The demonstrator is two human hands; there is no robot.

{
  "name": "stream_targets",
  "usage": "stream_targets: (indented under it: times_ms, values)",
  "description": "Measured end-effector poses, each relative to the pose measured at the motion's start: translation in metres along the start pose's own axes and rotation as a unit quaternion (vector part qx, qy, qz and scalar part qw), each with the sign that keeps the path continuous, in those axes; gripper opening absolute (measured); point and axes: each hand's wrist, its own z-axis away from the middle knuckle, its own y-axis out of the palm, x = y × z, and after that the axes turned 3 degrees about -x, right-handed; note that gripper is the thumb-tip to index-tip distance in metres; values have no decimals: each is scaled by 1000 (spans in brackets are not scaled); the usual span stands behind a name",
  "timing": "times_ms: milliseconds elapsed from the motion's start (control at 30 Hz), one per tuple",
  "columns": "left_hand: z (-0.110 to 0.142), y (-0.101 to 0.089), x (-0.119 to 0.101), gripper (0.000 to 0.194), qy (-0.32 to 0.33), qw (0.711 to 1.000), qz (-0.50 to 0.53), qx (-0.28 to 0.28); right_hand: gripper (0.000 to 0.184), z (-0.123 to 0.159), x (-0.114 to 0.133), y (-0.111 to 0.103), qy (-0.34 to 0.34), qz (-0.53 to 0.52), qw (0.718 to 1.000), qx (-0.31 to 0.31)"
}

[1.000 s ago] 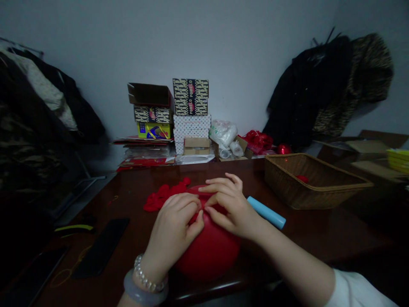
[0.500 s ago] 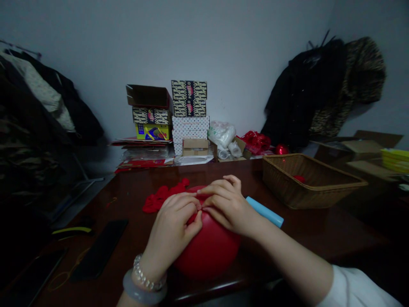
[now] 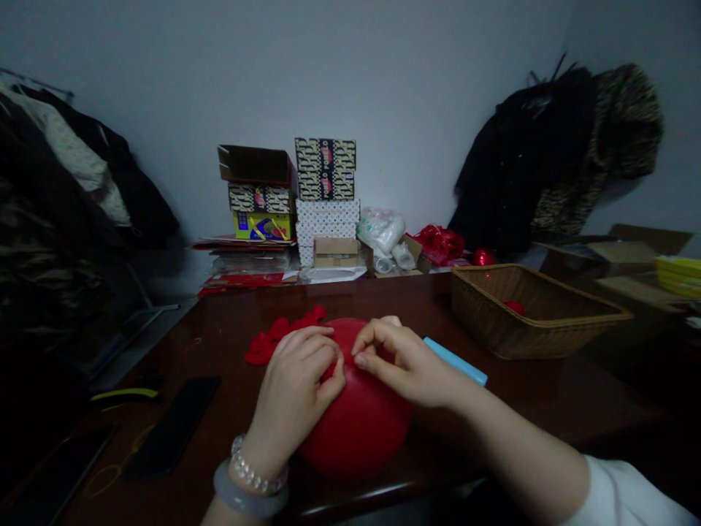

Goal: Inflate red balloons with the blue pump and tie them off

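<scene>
Red balloon [image 3: 358,427], inflated, taut, sits low centre of frame on near edge of dark polished table [image 3: 496,413]. Neck area hidden by fingers, can't confirm if tied.

L hand [image 3: 293,387] curled over upper left of balloon, fingers bent in, narrow grip. R hand [image 3: 402,358] on upper right, thumb and fingertips [image 3: 358,359] pinched together on the surface. Hands close, narrow gap between. Grip from above seems to steady balloon against table, both hands working same spot at top.

L wrist: pearl bracelet [image 3: 257,467] + pale bangle [image 3: 249,497]. R arm ends in white sleeve [image 3: 624,497].

Just behind L hand: loose red scraps [image 3: 279,337], look like limp balloons, kept within easy reach. Just beside R hand: light blue tube [image 3: 456,361]. Lower left: black slab [image 3: 172,427], maybe a phone case.

Right of centre: wicker basket [image 3: 539,343], small red item [image 3: 513,307] inside. Far edge: stacked printed boxes [image 3: 327,183], plastic bag [image 3: 380,230], red ribbon [image 3: 441,245], pushed back, leaving front of table for work. Upper right: dark coats [image 3: 548,153] on wall.
</scene>
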Motion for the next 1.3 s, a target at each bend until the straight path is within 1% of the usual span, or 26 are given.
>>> stream_targets:
  times_ms: [67, 100, 133, 167, 200, 267, 333, 400, 467, 500, 533, 567, 633, 667, 733, 767, 833, 900, 967, 1067, 1167, 1300]
  values:
    - [0, 1, -1, 10, 1, 1000, 8, -1, 12, 0, 2, 0, 13, -126, 991, 34]
    - [0, 1, -2, 9, 3, 1000, 13, -5, 14, 0, 3, 2, 14, -178, 983, 37]
    - [1, 1, -3, 9, 5, 1000, 17, -13, 14, 0, 4, 3, 8, -204, 979, 26]
    - [1, 2, -4, 9, 7, 1000, 18, -21, 13, 0, 4, 5, -6, -197, 980, 2]
    - [1, 2, -5, 10, 8, 999, 17, -26, 11, -1, 3, 8, -26, -161, 986, -29]
    - [0, 4, -9, 13, 8, 1000, 15, -27, 13, -3, -1, 13, -82, -44, 991, -95]
    - [0, 4, -12, 14, 9, 1000, 20, -15, 16, -7, -5, 18, -142, 64, 977, -144]
    - [-1, 5, -15, 14, 12, 999, 27, -12, 16, -10, -8, 21, -183, 132, 956, -185]
    - [-1, 5, -15, 16, 12, 999, 30, -17, 10, -12, -8, 23, -191, 173, 942, -216]
    - [-1, 5, -15, 17, 11, 999, 32, -19, 6, -12, -7, 23, -185, 184, 939, -224]
    - [-1, 5, -14, 17, 10, 999, 36, -20, 2, -12, -6, 22, -177, 190, 940, -221]
    - [0, 5, -12, 15, 8, 999, 42, -20, 3, -12, -5, 22, -168, 191, 945, -207]
    - [1, 4, -7, 11, 1, 998, 58, -17, 7, -11, -4, 20, -154, 190, 958, -153]
    - [1, 3, -5, 10, -3, 998, 68, -14, 11, -11, -5, 19, -150, 189, 963, -121]
    - [2, 1, 0, 11, -12, 996, 88, -8, 27, -10, -8, 17, -140, 188, 970, -71]
    - [2, -1, 1, 13, -17, 995, 97, -1, 35, -10, -9, 16, -133, 185, 972, -55]
    - [2, -4, 3, 14, -27, 994, 109, 15, 45, -10, -13, 11, -115, 177, 977, -34]
    - [1, -7, 3, 15, -39, 993, 110, 23, 51, -9, -13, 4, -95, 164, 981, -28]
    - [1, -9, 2, 16, -49, 994, 94, 24, 54, -8, -10, -1, -79, 143, 986, -38]
    - [1, -8, 1, 15, -50, 996, 53, 42, 58, -6, 1, -2, -64, 131, 988, -60]
    - [2, -6, 0, 13, -39, 997, 12, 64, 58, -3, 9, 7, -68, 186, 978, -66]
    - [3, -8, 1, 15, -22, 996, -24, 89, 56, -1, 7, 16, -101, 248, 963, -36]
